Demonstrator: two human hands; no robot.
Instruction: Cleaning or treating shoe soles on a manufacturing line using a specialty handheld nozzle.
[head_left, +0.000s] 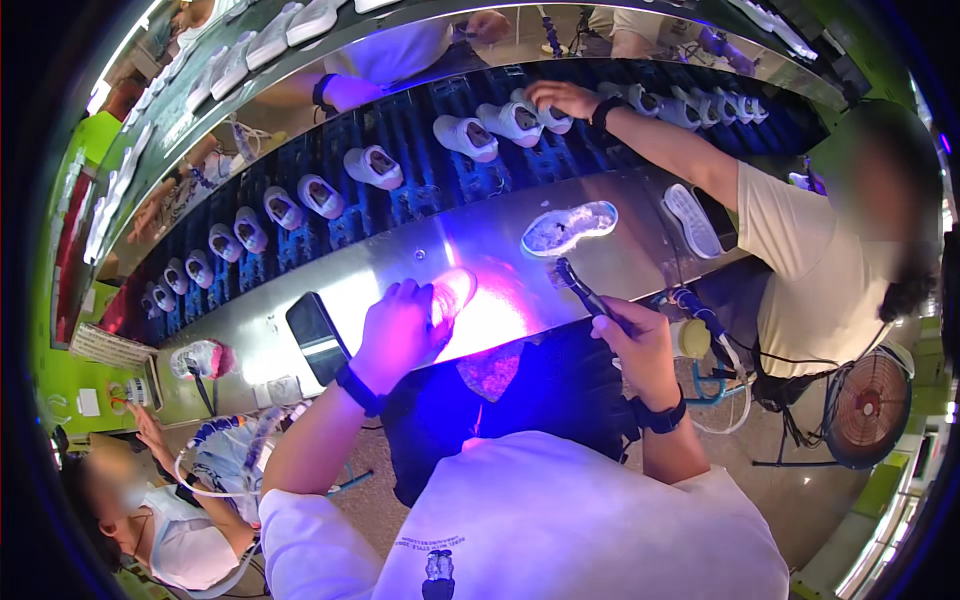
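Observation:
My left hand (pixel 397 335) is closed on a rounded shoe part (pixel 455 292) on the metal bench, in a patch of pink and violet light. Glare and my fingers hide much of it, so I cannot tell if it is a sole or an upper. In my right hand (pixel 645 350) is a brush (pixel 582 287) with a dark handle, its bristle head raised over the bench edge. Just beyond the bristles lies a white shoe sole (pixel 570 229), inner side up, with wet-looking whitish patches.
White shoes (pixel 375 168) stand in a row on a dark roller conveyor (pixel 415 190) behind the bench. A black phone-like slab (pixel 318 338) lies left of my left hand. At right, a co-worker's hand (pixel 565 98) touches a shoe; another sole (pixel 692 222) lies near them. Another person sits lower left.

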